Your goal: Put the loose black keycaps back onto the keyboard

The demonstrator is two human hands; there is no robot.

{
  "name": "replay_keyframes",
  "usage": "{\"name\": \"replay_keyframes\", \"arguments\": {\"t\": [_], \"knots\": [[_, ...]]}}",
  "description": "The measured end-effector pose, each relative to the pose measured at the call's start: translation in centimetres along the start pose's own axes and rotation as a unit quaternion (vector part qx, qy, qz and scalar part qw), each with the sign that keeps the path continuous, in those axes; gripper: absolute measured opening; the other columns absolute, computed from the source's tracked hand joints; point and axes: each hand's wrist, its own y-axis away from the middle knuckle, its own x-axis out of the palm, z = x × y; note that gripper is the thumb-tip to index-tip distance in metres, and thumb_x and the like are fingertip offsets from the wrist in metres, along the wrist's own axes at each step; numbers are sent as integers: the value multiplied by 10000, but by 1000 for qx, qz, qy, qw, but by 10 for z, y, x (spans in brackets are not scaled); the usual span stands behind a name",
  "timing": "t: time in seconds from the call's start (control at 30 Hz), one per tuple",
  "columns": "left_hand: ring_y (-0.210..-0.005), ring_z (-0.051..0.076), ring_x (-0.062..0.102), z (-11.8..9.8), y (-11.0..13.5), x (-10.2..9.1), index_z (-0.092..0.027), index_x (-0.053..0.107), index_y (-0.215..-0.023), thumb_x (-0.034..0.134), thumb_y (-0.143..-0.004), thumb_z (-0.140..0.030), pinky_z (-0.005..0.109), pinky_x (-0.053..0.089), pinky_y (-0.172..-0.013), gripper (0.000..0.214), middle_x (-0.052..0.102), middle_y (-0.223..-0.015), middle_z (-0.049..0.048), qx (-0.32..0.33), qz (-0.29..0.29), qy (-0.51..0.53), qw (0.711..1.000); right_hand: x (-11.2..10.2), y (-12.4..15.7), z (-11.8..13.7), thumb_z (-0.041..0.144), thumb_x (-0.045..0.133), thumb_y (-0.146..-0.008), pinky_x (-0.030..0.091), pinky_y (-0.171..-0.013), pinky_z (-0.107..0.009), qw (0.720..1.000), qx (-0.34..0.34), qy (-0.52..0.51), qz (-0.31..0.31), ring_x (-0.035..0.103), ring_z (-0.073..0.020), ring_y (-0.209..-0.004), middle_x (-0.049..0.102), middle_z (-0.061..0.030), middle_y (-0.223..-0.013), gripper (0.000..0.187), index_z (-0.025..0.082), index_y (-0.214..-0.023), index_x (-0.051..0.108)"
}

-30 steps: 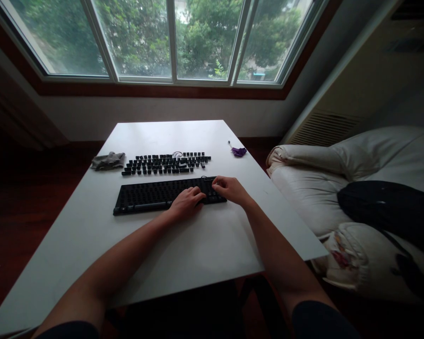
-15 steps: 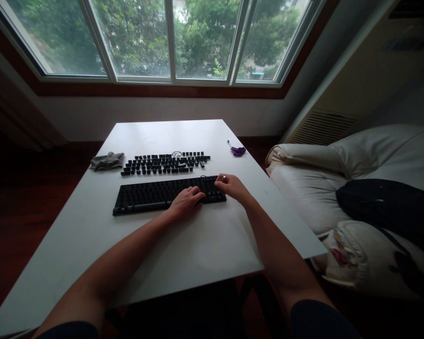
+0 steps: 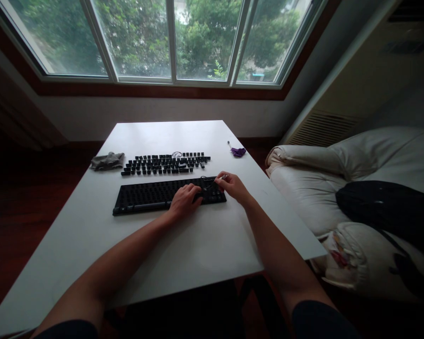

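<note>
A black keyboard (image 3: pixel 151 193) lies on the white table, its left part looking stripped of keycaps. My left hand (image 3: pixel 185 200) rests on its front edge, right of the middle, fingers stretched out over it and thumb apart. Over the keyboard's right end, my right hand (image 3: pixel 233 186) is closed in a pinch on a thin, shiny metal tool (image 3: pixel 225 176). The tool slants down to the left towards the keys; its exact kind and its contact with them cannot be made out. Behind the keyboard, black keycaps (image 3: pixel 162 164) lie in rows.
A grey cloth (image 3: pixel 108 161) lies at the table's left edge. Near the right edge is a purple brush-like item (image 3: pixel 238 152). A thin looped wire object (image 3: pixel 176 154) sits behind the keycaps. To the right stands a pale sofa (image 3: pixel 304 188) with a dark bag (image 3: pixel 385 202).
My right hand has turned slightly, and more of the metal tool shows, slanting over the keys. My left hand has shifted a little to the left and its fingers have moved slightly.
</note>
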Motion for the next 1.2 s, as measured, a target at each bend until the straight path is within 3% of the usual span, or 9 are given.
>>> {"name": "replay_keyframes", "arguments": {"t": [0.13, 0.57, 0.83, 1.2], "knots": [[-1037, 243, 590, 1, -1, 0, -238, 608, -1184, 612, -938, -366, 412, 470, -949, 278, 631, -1095, 64, -25, -30, 27, 999, 7, 5, 8, 467, 651, -858, 440, -548, -251, 1000, -12, 8, 22, 538, -131, -547, 589, 17, -595, 274, 194, -855, 643], [-1028, 224, 622, 4, -2, -3, -236, 677, -1090, 661, -877, -255, 387, 502, -932, 215, 668, -1084, 55, 14, -13, 122, 992, 17, 0, -4, 544, 649, -858, 436, -538, -261, 999, -3, 30, 20, 554, -141, -535, 606, 15, -597, 348, 197, -854, 622], [-945, 196, 653, 3, -3, -3, -256, 609, -1265, 669, -824, -161, 343, 518, -876, 456, 709, -1076, 25, -6, -12, 177, 984, 24, -5, -16, 607, 676, -818, 426, -490, -252, 999, 42, 12, -27, 553, -140, -503, 599, 18, -583, 421, 196, -830, 589], [-1031, 232, 631, 5, -1, -1, -244, 656, -1217, 582, -950, -249, 408, 473, -965, 277, 711, -1138, 62, 106, 21, 46, 993, 26, -5, -16, 528, 687, -824, 445, -486, -242, 998, 62, 24, -17, 570, -133, -500, 615, 15, -584, 351, 191, -811, 589]]}}
